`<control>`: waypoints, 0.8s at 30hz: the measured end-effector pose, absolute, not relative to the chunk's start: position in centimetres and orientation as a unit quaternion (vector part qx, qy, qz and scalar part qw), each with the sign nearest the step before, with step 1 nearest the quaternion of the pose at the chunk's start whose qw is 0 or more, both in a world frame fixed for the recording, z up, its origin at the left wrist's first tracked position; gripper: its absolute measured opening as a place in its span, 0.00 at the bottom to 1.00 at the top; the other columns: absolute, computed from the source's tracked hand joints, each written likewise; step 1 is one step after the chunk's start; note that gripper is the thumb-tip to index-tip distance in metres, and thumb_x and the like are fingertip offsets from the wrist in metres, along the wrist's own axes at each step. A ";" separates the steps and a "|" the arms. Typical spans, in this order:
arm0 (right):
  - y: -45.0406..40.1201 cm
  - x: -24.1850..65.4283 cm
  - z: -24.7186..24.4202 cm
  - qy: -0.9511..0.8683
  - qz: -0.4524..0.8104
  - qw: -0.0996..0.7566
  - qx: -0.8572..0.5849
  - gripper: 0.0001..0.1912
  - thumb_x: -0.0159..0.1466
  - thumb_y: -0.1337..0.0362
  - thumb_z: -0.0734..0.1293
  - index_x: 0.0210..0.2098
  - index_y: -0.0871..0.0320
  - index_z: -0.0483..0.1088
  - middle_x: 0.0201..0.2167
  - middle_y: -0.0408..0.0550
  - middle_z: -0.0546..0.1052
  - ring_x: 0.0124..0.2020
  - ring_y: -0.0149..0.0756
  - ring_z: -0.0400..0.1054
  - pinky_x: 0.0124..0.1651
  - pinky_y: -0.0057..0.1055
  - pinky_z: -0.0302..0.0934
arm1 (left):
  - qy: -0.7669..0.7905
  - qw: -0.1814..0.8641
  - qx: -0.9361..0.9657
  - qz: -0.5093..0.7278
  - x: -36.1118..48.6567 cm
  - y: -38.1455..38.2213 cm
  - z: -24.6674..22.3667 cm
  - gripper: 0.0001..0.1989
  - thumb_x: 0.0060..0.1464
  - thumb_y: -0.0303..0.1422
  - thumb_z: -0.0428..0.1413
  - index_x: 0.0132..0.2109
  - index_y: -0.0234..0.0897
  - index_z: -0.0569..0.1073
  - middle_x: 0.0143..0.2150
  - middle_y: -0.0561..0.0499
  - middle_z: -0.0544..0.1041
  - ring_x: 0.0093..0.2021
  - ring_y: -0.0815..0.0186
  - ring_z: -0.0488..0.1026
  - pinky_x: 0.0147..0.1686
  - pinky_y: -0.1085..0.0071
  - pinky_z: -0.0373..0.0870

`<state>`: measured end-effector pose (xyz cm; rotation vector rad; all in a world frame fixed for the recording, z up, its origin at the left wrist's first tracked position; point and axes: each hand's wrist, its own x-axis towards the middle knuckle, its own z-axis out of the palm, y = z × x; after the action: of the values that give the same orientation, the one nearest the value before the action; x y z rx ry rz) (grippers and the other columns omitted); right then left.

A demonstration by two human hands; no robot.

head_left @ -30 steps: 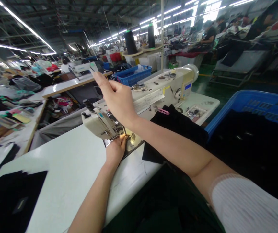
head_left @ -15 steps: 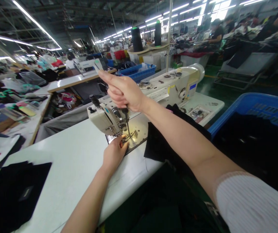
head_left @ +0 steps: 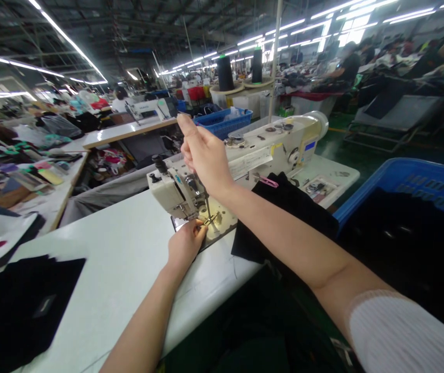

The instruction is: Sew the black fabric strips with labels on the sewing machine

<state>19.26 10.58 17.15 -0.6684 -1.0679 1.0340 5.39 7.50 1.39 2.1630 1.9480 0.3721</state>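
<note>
Black cloth (head_left: 31,305) lies along the left edge of the white surface (head_left: 113,259). Inward from the front edge, the left hand (head_left: 185,242) pinches a small metal piece (head_left: 211,219) beneath the sewing machine's (head_left: 263,145) head; the right hand (head_left: 208,160), above, is clamped on a screwdriver (head_left: 208,205) reaching down to it. Beyond the far edge stands a blue basket (head_left: 225,122).

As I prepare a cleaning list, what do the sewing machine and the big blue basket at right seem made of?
Sewing machine: probably painted metal; its pale body has a soft sheen, with shiny fittings. Blue basket: likely moulded plastic, slightly glossy; even colour, slotted wall.
</note>
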 end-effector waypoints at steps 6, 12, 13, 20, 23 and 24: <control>11.0 19.3 17.6 -0.485 0.484 0.661 -0.306 0.29 0.65 0.36 0.59 0.24 0.53 0.57 0.15 0.34 0.55 0.15 0.26 0.51 0.18 0.25 0.46 | 0.658 0.103 0.735 0.127 5.3 7.5 1.3 0.12 0.62 0.41 0.53 0.46 0.42 0.76 0.32 0.52 0.78 0.34 0.62 0.77 0.28 0.71 0.58; 12.1 21.2 17.7 -0.579 0.560 0.546 -0.231 0.32 0.65 0.37 0.62 0.19 0.52 0.48 0.12 0.33 0.50 0.13 0.25 0.43 0.15 0.26 0.40 | 0.661 0.106 0.731 0.132 5.4 7.5 1.1 0.11 0.62 0.40 0.53 0.45 0.42 0.76 0.32 0.52 0.79 0.35 0.61 0.77 0.29 0.71 0.59; 12.3 21.6 17.8 -0.595 0.575 0.521 -0.210 0.33 0.65 0.37 0.62 0.19 0.52 0.47 0.12 0.33 0.50 0.13 0.25 0.41 0.14 0.25 0.39 | 0.661 0.105 0.731 0.132 5.4 7.5 1.1 0.11 0.62 0.40 0.53 0.45 0.42 0.76 0.33 0.52 0.79 0.35 0.61 0.77 0.29 0.71 0.59; 12.7 22.8 17.7 -0.638 0.575 0.485 -0.165 0.35 0.67 0.37 0.59 0.16 0.53 0.46 0.10 0.32 0.50 0.11 0.23 0.41 0.15 0.24 0.41 | 0.656 0.095 0.738 0.125 5.2 7.4 1.4 0.11 0.63 0.40 0.53 0.46 0.42 0.75 0.32 0.52 0.79 0.35 0.61 0.77 0.29 0.71 0.59; 11.5 23.1 17.2 -0.661 0.465 0.542 -0.232 0.33 0.66 0.36 0.59 0.18 0.54 0.53 0.14 0.36 0.60 0.15 0.25 0.57 0.23 0.24 0.56 | 0.651 0.089 0.743 0.127 5.1 7.4 1.5 0.11 0.63 0.40 0.53 0.46 0.41 0.75 0.33 0.51 0.80 0.35 0.61 0.77 0.29 0.71 0.59; 10.8 23.4 17.0 -0.680 0.409 0.551 -0.260 0.31 0.67 0.37 0.59 0.19 0.54 0.56 0.16 0.38 0.65 0.19 0.26 0.62 0.28 0.25 0.60 | 0.650 0.089 0.744 0.128 5.1 7.4 1.5 0.11 0.63 0.39 0.53 0.46 0.41 0.75 0.33 0.51 0.80 0.35 0.61 0.77 0.28 0.71 0.59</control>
<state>23.40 10.77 17.01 -0.6152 -1.6081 0.9683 5.10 7.38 1.47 2.2144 1.9335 0.3811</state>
